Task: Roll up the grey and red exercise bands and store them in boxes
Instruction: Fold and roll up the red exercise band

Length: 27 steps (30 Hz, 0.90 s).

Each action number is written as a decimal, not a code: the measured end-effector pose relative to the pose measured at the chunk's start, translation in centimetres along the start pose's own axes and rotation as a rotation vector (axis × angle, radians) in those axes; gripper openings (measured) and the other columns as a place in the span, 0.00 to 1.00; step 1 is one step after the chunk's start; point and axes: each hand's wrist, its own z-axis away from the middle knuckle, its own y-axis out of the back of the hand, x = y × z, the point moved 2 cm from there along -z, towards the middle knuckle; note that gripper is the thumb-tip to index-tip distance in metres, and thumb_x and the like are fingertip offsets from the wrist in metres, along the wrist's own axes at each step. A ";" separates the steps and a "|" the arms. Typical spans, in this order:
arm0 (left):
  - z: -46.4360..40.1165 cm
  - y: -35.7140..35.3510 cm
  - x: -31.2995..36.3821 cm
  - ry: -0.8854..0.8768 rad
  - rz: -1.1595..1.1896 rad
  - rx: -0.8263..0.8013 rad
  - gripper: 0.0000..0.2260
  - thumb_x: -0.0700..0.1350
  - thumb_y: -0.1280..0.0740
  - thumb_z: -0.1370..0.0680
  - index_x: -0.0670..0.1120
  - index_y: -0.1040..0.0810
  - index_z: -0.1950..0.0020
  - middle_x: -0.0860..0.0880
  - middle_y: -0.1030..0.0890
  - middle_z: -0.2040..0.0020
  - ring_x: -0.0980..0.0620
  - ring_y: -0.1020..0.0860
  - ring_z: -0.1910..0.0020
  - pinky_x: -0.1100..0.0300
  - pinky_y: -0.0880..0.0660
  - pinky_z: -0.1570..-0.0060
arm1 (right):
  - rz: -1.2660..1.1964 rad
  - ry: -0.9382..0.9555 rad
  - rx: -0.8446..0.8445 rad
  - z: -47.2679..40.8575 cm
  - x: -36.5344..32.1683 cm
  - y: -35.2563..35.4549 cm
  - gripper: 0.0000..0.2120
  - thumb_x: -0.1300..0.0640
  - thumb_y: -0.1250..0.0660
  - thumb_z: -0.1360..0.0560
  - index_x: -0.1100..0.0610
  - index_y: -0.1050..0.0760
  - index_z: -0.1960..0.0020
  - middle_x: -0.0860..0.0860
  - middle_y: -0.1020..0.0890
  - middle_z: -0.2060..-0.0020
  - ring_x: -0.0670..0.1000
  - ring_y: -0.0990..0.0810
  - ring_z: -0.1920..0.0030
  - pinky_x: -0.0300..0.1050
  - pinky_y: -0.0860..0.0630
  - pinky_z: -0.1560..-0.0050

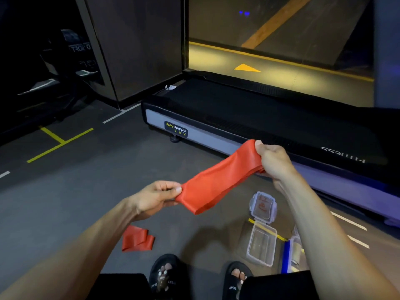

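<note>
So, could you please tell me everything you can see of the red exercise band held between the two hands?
The wide red exercise band looks thin, smooth and rubbery. It appears doubled into flat layers, not yet rolled. It hangs in the air above the dark floor, stretched slantwise: the left hand pinches its lower end, the right hand grips its gathered upper end. Nothing else touches it.

Gym: a black-belted grey-framed treadmill (pixel 249 118) beyond the fingers stands on dark rubber flooring (pixel 91 180) with yellow line markings (pixel 58 142).
</note>
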 end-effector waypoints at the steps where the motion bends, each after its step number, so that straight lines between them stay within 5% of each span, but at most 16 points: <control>1: 0.0 -0.2 -0.1 0.018 -0.058 -0.002 0.27 0.64 0.23 0.31 0.42 0.19 0.47 0.46 0.20 0.53 0.52 0.23 0.53 0.58 0.26 0.43 | -0.014 0.007 0.014 -0.1 0.0 0.0 0.20 0.46 0.42 0.15 0.58 0.23 0.56 0.56 0.25 0.65 0.55 0.25 0.62 0.57 0.20 0.53; 4: 0.1 -0.7 -0.8 0.050 -0.375 -0.046 0.23 0.66 0.30 0.25 0.46 0.22 0.56 0.48 0.29 0.60 0.49 0.34 0.60 0.56 0.33 0.54 | -0.023 0.047 0.056 -0.4 0.1 0.3 0.18 0.44 0.40 0.17 0.56 0.28 0.58 0.54 0.31 0.64 0.53 0.31 0.62 0.49 0.31 0.57; 7: 0.2 -0.5 -1.2 0.076 -0.618 -0.046 0.16 0.55 0.37 0.16 0.46 0.25 0.58 0.55 0.27 0.61 0.58 0.30 0.59 0.57 0.30 0.51 | 0.008 0.066 0.049 -0.4 0.3 0.1 0.22 0.46 0.40 0.16 0.53 0.37 0.66 0.54 0.36 0.65 0.53 0.37 0.64 0.48 0.38 0.59; 11: -0.1 -0.2 -0.7 0.075 -0.973 0.068 0.13 0.53 0.40 0.15 0.50 0.29 0.57 0.53 0.24 0.60 0.53 0.26 0.61 0.51 0.25 0.50 | 0.057 0.080 0.047 0.0 0.0 -0.5 0.22 0.49 0.41 0.15 0.51 0.40 0.66 0.53 0.38 0.67 0.52 0.39 0.66 0.47 0.42 0.61; 16: -0.2 -0.1 -1.1 0.043 -0.759 0.251 0.07 0.51 0.35 0.17 0.51 0.30 0.49 0.51 0.22 0.65 0.53 0.21 0.72 0.58 0.22 0.67 | 0.053 0.052 0.003 0.2 -0.1 -0.3 0.21 0.48 0.42 0.15 0.51 0.40 0.65 0.54 0.36 0.64 0.53 0.37 0.63 0.48 0.39 0.58; 19: 0.1 0.1 -0.6 0.002 -0.799 0.274 0.04 0.49 0.36 0.16 0.51 0.26 0.49 0.54 0.23 0.69 0.54 0.23 0.74 0.58 0.22 0.67 | 0.030 0.020 -0.034 0.3 0.1 -0.3 0.20 0.48 0.43 0.14 0.54 0.35 0.63 0.53 0.34 0.67 0.52 0.34 0.65 0.47 0.34 0.59; 23: 0.1 0.0 -0.3 -0.042 -0.761 0.309 0.10 0.47 0.37 0.16 0.49 0.24 0.56 0.58 0.25 0.72 0.55 0.25 0.75 0.59 0.24 0.68 | 0.029 0.015 -0.041 0.3 0.1 -0.1 0.23 0.50 0.43 0.14 0.50 0.40 0.67 0.47 0.36 0.73 0.49 0.37 0.71 0.45 0.37 0.64; 27: -0.1 0.1 -0.2 -0.071 -0.656 0.214 0.12 0.46 0.37 0.16 0.53 0.23 0.58 0.57 0.25 0.69 0.56 0.25 0.69 0.61 0.25 0.66 | 0.042 0.009 -0.013 0.0 0.8 0.7 0.20 0.47 0.44 0.14 0.52 0.35 0.64 0.51 0.34 0.69 0.52 0.34 0.66 0.48 0.36 0.57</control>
